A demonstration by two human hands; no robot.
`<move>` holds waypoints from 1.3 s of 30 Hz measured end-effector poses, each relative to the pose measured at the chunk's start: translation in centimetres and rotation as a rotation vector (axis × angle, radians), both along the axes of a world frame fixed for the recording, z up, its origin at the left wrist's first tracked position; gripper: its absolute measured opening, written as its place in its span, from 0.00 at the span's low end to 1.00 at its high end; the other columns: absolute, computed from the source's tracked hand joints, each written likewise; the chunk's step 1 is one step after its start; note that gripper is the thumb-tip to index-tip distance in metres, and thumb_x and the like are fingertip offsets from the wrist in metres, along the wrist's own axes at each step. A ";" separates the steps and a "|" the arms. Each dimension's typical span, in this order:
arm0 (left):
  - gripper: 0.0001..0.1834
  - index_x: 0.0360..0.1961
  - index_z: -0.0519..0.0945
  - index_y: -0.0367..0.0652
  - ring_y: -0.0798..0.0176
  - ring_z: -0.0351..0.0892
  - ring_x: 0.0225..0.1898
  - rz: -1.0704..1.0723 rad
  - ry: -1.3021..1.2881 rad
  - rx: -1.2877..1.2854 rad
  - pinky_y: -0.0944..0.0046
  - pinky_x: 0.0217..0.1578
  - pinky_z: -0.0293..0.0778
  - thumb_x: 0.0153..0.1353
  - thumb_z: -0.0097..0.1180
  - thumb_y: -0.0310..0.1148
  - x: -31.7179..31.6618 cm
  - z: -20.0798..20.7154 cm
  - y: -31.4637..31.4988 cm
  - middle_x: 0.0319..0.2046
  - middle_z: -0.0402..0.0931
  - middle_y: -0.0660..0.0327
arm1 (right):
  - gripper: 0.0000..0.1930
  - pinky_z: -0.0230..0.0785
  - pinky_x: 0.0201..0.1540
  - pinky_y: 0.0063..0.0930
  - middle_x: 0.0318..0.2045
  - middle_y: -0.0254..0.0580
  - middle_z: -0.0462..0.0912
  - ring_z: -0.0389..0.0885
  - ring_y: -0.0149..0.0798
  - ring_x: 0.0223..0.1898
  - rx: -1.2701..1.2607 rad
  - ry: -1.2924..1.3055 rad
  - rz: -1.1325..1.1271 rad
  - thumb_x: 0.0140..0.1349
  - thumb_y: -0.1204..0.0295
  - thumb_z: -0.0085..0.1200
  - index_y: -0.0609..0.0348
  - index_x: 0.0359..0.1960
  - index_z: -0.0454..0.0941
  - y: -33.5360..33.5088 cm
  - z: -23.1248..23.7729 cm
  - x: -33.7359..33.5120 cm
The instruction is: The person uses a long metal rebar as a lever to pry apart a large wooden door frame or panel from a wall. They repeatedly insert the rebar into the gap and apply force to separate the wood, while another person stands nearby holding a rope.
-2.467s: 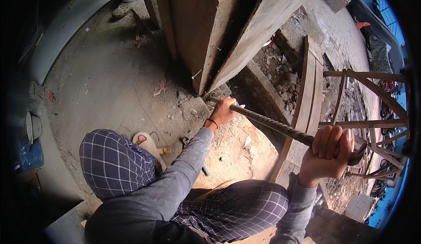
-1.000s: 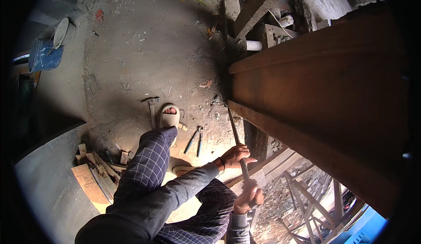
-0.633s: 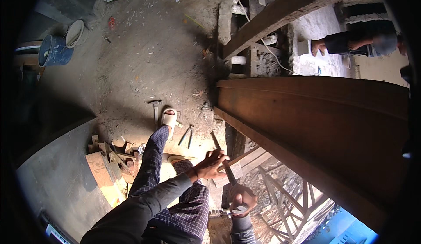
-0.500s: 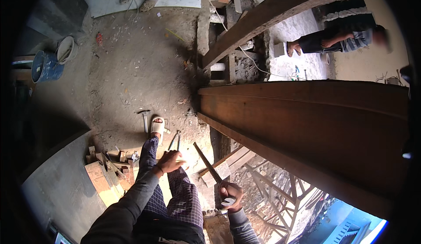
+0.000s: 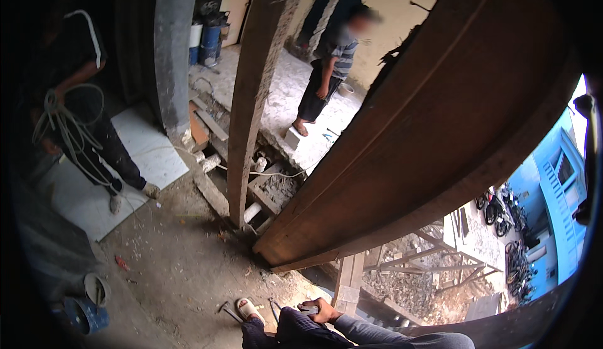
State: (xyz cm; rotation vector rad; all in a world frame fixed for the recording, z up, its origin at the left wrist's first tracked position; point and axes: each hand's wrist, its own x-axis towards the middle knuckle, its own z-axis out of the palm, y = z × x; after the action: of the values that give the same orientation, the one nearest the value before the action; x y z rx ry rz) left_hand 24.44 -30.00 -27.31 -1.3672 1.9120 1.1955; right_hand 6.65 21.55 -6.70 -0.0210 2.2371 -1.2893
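Low in the view, my right hand [image 5: 325,312] is closed around the grey grip of a hand saw [image 5: 308,309], close beside my thigh in dark checked trousers [image 5: 301,329]. The saw's blade cannot be made out. My left hand is out of view. On the dusty floor, a hammer [image 5: 232,312] lies beside my sandalled foot [image 5: 251,310]. Blue-handled pliers or cutters [image 5: 274,306] lie on the foot's other side, partly hidden by my leg.
A big brown wooden panel [image 5: 402,142] leans across the right, next to a wooden post [image 5: 257,98]. At left, a person [image 5: 81,110] holds a coiled pale cable [image 5: 63,123]. Another person [image 5: 326,73] stands beyond the post. Buckets [image 5: 88,314] stand at lower left; timber framing [image 5: 433,258] lies outside.
The view has tipped up and turned. My left hand has left it, and my right hand now appears at the lower edge. The person with the cable shows more fully.
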 end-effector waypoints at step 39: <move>0.32 0.39 0.85 0.36 0.48 0.85 0.35 -1.176 1.087 0.456 0.52 0.39 0.79 0.57 0.72 0.60 -20.9 41.5 42.8 0.33 0.85 0.47 | 0.06 0.81 0.42 0.29 0.39 0.50 0.90 0.89 0.35 0.40 -0.726 0.474 -0.332 0.70 0.78 0.53 0.68 0.38 0.82 4.5 26.8 6.9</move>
State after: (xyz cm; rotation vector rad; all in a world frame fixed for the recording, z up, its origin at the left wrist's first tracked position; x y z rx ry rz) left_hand 3.54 12.82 14.16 0.8325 2.1892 1.5712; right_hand 13.59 26.08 20.15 -0.2553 2.0439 -2.4324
